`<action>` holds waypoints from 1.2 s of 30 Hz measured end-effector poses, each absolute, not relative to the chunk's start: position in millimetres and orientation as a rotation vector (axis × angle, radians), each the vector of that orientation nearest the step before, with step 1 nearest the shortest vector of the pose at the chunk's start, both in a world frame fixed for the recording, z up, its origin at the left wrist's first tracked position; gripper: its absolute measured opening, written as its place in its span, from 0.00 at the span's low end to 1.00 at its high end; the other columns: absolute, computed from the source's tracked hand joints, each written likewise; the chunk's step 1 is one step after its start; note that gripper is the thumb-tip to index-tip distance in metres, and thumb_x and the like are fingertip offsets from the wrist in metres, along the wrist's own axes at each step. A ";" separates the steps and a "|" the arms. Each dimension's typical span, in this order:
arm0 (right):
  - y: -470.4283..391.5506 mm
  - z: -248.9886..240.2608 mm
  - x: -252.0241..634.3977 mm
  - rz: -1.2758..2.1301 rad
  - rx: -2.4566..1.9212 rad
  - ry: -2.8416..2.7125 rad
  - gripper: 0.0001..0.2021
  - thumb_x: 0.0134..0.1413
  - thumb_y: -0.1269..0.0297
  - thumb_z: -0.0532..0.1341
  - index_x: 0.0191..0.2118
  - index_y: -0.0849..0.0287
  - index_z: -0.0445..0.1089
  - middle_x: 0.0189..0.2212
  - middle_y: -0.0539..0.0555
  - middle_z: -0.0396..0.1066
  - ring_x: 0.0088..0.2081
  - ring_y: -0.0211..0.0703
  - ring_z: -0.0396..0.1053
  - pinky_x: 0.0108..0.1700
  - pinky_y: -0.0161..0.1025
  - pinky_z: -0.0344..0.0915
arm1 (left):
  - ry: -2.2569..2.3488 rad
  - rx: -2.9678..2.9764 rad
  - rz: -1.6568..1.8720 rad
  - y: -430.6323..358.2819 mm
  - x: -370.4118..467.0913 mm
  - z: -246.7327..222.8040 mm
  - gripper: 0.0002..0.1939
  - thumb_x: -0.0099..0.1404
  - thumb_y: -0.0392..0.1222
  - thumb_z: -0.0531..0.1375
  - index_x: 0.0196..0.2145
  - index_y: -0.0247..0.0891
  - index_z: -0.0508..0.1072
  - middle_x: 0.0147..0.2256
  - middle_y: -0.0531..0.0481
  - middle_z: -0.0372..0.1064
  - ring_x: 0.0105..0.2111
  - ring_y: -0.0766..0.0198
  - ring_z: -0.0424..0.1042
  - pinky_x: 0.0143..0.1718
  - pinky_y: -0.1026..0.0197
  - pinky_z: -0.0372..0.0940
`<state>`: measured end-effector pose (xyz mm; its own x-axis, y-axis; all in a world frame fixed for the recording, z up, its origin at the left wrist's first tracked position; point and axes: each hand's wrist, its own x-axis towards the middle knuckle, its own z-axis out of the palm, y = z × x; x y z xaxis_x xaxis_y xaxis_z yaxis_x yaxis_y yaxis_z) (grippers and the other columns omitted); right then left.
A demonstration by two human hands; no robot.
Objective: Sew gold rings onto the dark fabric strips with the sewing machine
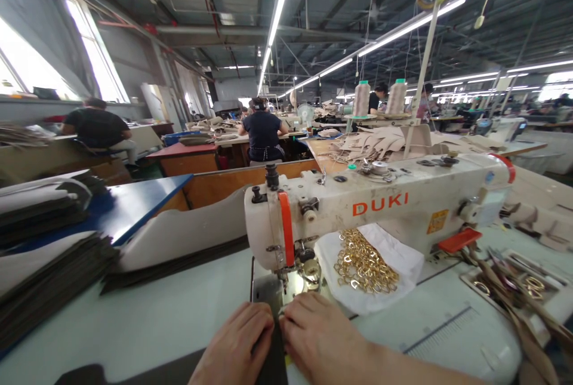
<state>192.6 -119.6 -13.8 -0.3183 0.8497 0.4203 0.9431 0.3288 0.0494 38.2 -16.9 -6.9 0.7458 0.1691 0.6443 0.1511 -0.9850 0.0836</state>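
Near the bottom centre, two hands are working: the left hand [239, 340] is curling over one dark fabric piece [179, 368] at lower left, and the right hand [324, 331] is curling beside it; I cannot tell whether either is gripping. One sewing machine [331, 209] is standing above, one white bag [405, 256] holding uncountable gold rings [367, 265], two thread cones [362, 99] rising behind.

The left hand [242, 340] and right hand [316, 331] sit side by side at the bottom centre of the frame, slightly apart — backs up, fingers bent, fingertips hidden. The right forearm [403, 364] slants in, bare, from the lower right — its wrist low.
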 end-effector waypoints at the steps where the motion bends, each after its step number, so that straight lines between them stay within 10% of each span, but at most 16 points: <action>1: -119.2 -14.8 191.9 -0.430 -1.590 -2.289 0.06 0.58 0.67 0.60 0.38 0.65 0.68 0.35 0.56 0.69 0.38 0.46 0.64 0.41 0.42 0.64 | 0.273 2.911 1.069 -16.8 38.0 -7.4 0.11 0.66 0.31 0.49 0.31 0.42 0.67 0.27 0.54 0.72 0.27 0.65 0.75 0.30 0.64 0.72; 36: -114.3 -39.6 191.1 -0.536 -1.221 -2.420 0.08 0.61 0.62 0.60 0.31 0.58 0.70 0.33 0.47 0.76 0.36 0.38 0.69 0.41 0.37 0.64 | 0.223 2.999 1.119 -9.2 33.9 -11.7 0.12 0.72 0.38 0.46 0.34 0.43 0.67 0.29 0.53 0.75 0.28 0.65 0.75 0.32 0.66 0.71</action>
